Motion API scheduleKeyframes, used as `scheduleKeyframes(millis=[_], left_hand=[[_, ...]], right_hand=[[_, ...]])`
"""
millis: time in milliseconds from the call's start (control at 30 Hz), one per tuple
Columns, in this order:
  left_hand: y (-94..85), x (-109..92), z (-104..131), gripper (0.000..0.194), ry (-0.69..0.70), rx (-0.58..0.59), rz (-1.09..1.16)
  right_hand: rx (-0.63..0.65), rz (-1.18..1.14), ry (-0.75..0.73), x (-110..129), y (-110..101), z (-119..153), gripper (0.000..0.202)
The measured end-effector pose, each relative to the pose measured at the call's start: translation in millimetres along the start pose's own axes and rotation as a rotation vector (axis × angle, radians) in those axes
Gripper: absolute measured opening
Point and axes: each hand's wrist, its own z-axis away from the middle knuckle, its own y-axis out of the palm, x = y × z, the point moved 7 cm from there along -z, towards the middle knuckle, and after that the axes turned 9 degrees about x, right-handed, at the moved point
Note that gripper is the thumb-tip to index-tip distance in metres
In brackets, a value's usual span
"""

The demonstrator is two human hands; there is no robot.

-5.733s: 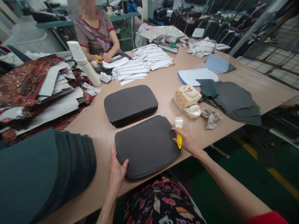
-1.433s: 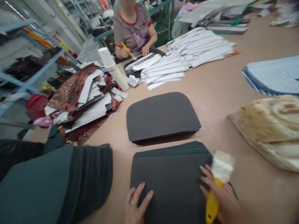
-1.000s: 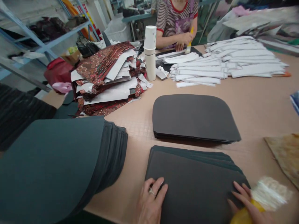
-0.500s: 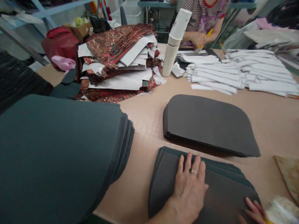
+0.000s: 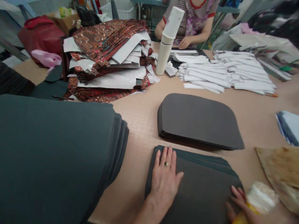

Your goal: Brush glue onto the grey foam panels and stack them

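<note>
My left hand [image 5: 164,180], with a ring on one finger, lies flat on the left part of the near stack of dark sheets [image 5: 198,180]. Its fingers point at the far edge, where the sheets fan out in steps. At the lower right my right hand [image 5: 241,207], partly cut off and blurred, touches the right edge of this stack with its fingertips. It also grips a yellow tool with a fuzzy white end [image 5: 261,196], whose exact kind I cannot make out. Just beyond lies a neat stack of dark rounded panels [image 5: 201,119].
Large dark green sheets [image 5: 53,149] are piled at the left. Behind stand patterned fabric pieces [image 5: 107,40], a white tube [image 5: 164,57] and white strips [image 5: 233,71]. Across the table is a person [image 5: 193,25]. A stained cloth [image 5: 280,165] lies at the right.
My left hand has slid left across the near stack, its thumb now spread. More of my right hand and the yellow tool shows. The view has turned right; the co-worker's hands have moved.
</note>
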Motion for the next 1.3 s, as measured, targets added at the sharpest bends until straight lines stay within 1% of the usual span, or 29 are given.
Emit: scheduleKeyframes(millis=[100,167,267,333,367,400,433,533,567,600,633,667,700,733,767,800,833,867,900,967,1000,1033,1067,1100,1133,1200,1233,1267,1300], left_hand=[[0.2,4,2,0.058,-0.015,-0.028,-0.046],[0.6,2,1,0.054,-0.015,-0.051,-0.085],[1.6,-3,-2,0.052,0.001,-0.082,-0.148],[3.2,-3,-2,0.053,0.012,-0.091,-0.178],[4.2,-2,-3,0.053,0.014,-0.092,-0.187],[5.2,0,-3,0.054,0.016,-0.093,-0.191],[6.0,2,-3,0.054,0.021,-0.093,-0.195],[3.2,4,-4,0.053,0.018,-0.111,-0.193],[-0.5,1,-3,0.053,0.0,-0.131,-0.189],[-4.7,-5,-3,0.052,-0.013,-0.149,-0.179],[-8.3,-15,-2,0.053,-0.004,-0.156,-0.163],[-10.6,-30,-1,0.053,0.033,-0.15,-0.141],[-10.3,-48,0,0.054,0.103,-0.119,-0.112],[-7.9,-67,1,0.054,0.202,-0.075,-0.078],[-4.4,-82,2,0.054,0.271,-0.033,-0.045],[-0.1,-91,3,0.055,0.304,0.005,-0.018],[4.4,-93,3,0.056,0.309,0.031,0.001],[8.6,-88,3,0.056,0.287,0.046,0.01],[11.7,-77,4,0.056,0.251,0.05,0.008],[12.0,-43,10,0.054,0.147,0.028,-0.029],[7.1,-23,15,0.053,0.078,0.0,-0.061],[-2.3,-3,24,0.051,0.008,-0.041,-0.1],[-16.4,14,34,0.05,-0.047,-0.092,-0.141],[-34.5,26,47,0.048,-0.082,-0.146,-0.175],[-56.6,34,62,0.047,-0.086,-0.21,-0.209],[-105.9,40,92,0.049,-0.051,-0.33,-0.26],[-132.8,42,108,0.05,-0.044,-0.426,-0.308],[-158.6,51,123,0.05,-0.141,-0.513,-0.354],[-179.6,63,136,0.05,-0.263,-0.558,-0.391]], right_hand=[[-0.019,0.035,0.071,16,-3,-6,0.015],[-0.019,0.046,0.086,36,-6,-19,0.015],[0.045,-0.033,0.038,72,-4,-49,0.012],[0.099,-0.122,-0.012,88,-2,-69,0.01],[0.12,-0.151,-0.014,88,-2,-75,0.009],[0.123,-0.169,0.009,82,-4,-79,0.009],[0.106,-0.172,0.059,71,-7,-80,0.01],[-0.027,-0.112,0.259,29,-25,-62,0.024],[-0.068,-0.089,0.298,20,-30,-54,0.029],[-0.092,-0.076,0.308,16,-32,-47,0.03],[-0.104,-0.078,0.287,17,-32,-41,0.028],[-0.098,-0.093,0.245,22,-29,-38,0.024],[-0.08,-0.113,0.194,29,-25,-36,0.018],[-0.056,-0.127,0.147,37,-19,-35,0.014],[-0.028,-0.135,0.112,44,-13,-35,0.011],[-0.004,-0.135,0.094,49,-8,-36,0.011],[0.016,-0.128,0.09,52,-4,-37,0.011],[0.033,-0.121,0.091,53,-1,-38,0.012],[0.039,-0.114,0.09,54,1,-40,0.013],[0.039,-0.105,0.077,51,4,-42,0.015],[0.032,-0.102,0.068,49,5,-43,0.017],[0.019,-0.1,0.061,47,6,-43,0.019],[0.006,-0.102,0.057,43,7,-43,0.021],[-0.008,-0.109,0.052,39,8,-43,0.024],[-0.022,-0.123,0.052,35,10,-43,0.025],[-0.05,-0.172,0.048,27,12,-43,0.025],[-0.063,-0.197,0.041,25,12,-44,0.025],[-0.078,-0.219,0.033,24,11,-45,0.025],[-0.111,-0.234,0.043,24,9,-47,0.025]])
